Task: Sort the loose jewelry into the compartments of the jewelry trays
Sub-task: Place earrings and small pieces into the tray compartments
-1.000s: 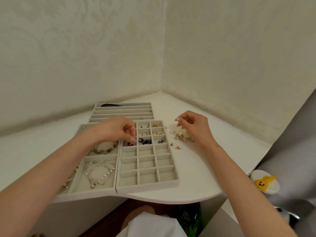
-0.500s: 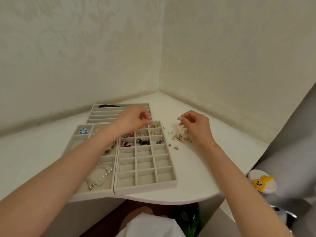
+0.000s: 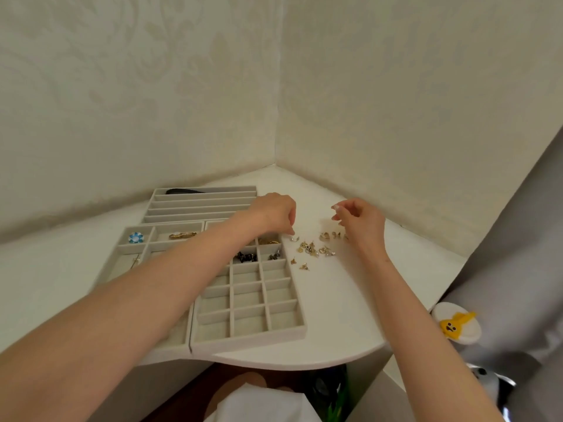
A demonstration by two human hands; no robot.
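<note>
— Where did the loose jewelry (image 3: 315,249) lie?
— Scattered on the white table (image 3: 350,300), just right of the compartment tray (image 3: 249,338).
— And the fingers?
— The left hand (image 3: 274,213) curled down, tips on a small pale earring (image 3: 292,238); I couldn't tell if it gripped. The right hand (image 3: 361,222) hovered, thumb and forefinger nearly pinched; anything held was too small to see.

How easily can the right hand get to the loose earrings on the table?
Probably yes: the right hand hovers close over the earrings, with nothing between them. Its fingertips are pinched together, so it may need to open first.
</note>
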